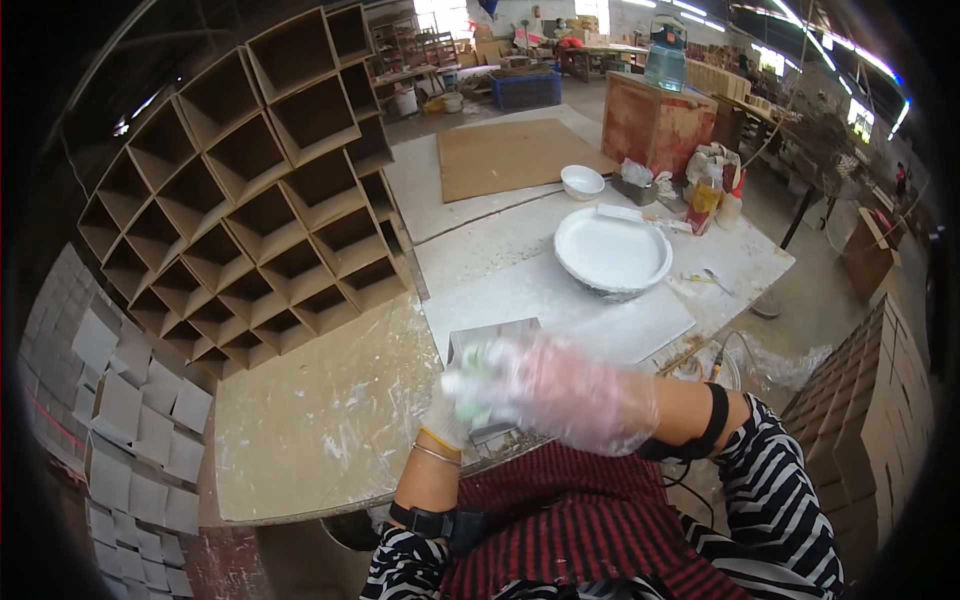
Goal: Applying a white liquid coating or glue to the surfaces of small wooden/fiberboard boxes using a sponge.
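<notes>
Keeping the grey piece (500, 331) flat and pressing lightly and evenly would, I judge, serve best; in the head view it lies on the surface (310, 430), partly hidden by the gloved left hand (450, 415) and plastic-covered right hand (505, 382), whose blurred fingers' opening and hold I cannot tell. Beyond, a wide tub (570, 272) holds white paste (610, 252); the small bowl's (582, 182) contents are unclear

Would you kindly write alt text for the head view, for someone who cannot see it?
The person's right hand, blurred and plastic-sleeved, overlaps the gloved left hand over a gray piece at a worktable. Beyond lie a basin of white material and a brown board; open-fronted boxes are stacked at left.
</notes>
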Available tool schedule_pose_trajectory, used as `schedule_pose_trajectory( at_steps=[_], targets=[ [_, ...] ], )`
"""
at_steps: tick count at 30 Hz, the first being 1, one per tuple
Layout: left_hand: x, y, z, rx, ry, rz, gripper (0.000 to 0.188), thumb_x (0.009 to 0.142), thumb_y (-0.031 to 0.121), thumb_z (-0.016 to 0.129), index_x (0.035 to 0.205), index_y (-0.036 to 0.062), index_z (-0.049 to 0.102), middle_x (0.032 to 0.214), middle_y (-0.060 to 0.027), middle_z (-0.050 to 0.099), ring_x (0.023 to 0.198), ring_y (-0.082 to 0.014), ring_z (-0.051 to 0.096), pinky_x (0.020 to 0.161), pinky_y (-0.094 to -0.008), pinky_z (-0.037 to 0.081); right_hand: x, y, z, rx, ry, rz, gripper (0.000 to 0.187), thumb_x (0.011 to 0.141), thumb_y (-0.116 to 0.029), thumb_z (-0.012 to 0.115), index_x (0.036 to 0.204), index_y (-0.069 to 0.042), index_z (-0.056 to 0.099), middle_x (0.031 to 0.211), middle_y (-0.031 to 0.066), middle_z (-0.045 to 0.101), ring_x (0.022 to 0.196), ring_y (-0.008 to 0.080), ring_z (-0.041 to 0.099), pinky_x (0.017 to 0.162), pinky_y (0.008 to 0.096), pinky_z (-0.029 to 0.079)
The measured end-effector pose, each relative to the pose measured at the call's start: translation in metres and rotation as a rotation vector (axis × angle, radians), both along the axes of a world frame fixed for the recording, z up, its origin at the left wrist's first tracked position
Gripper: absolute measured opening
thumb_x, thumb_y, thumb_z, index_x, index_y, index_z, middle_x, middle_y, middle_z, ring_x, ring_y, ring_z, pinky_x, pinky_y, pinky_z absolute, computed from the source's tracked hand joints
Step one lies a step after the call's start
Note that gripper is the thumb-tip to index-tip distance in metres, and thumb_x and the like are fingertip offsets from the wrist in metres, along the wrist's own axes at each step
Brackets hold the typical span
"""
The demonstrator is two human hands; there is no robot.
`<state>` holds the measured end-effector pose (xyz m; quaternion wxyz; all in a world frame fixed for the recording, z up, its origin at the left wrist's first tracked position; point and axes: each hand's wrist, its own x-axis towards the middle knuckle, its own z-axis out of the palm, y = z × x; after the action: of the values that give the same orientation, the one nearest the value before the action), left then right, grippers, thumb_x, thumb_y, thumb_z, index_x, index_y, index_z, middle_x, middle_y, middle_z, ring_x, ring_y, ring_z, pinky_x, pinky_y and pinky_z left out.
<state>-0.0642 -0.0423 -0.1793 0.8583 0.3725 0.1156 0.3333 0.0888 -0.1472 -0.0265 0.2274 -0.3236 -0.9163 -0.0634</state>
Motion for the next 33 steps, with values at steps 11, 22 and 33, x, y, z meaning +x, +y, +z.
schedule_pose_trajectory(
  at_steps=[11,22,33],
  targets=[
    [-0.012,-0.024,0.007,-0.038,0.193,0.151,0.044,0.102,0.031,0.03,0.133,0.004,0.045,0.129,-0.0145,0.053,0.116,-0.0264,0.054,0.099,-0.0383,0.046,0.032,0.048,0.0,0.088,0.172,-0.366,0.043,0.084,-0.016,0.063,0.127,-0.013,0.056,0.099,0.0116,0.061,0.084,0.0277,0.062,0.073,0.0373,0.053],
    [-0.025,-0.003,-0.033,0.132,0.005,0.013,0.05,0.101,0.035,0.034,0.138,0.0036,0.042,0.135,-0.016,0.05,0.122,-0.0299,0.051,0.106,-0.0438,0.039,0.043,0.046,-0.011,0.126,0.035,-0.329,0.034,0.082,-0.017,0.065,0.115,-0.013,0.064,0.116,0.0053,0.063,0.1,0.0249,0.06,0.082,0.0385,0.052],
    [-0.034,0.002,-0.025,-0.206,-0.074,0.079,0.053,0.1,0.037,0.031,0.14,0.0029,0.04,0.139,-0.0187,0.046,0.126,-0.0346,0.047,0.108,-0.0465,0.037,0.037,-0.008,-0.038,-0.727,0.511,-0.171,0.029,0.082,-0.018,0.067,0.111,-0.012,0.065,0.105,0.0111,0.065,0.084,0.0281,0.065,0.069,0.0368,0.056]
  ],
)
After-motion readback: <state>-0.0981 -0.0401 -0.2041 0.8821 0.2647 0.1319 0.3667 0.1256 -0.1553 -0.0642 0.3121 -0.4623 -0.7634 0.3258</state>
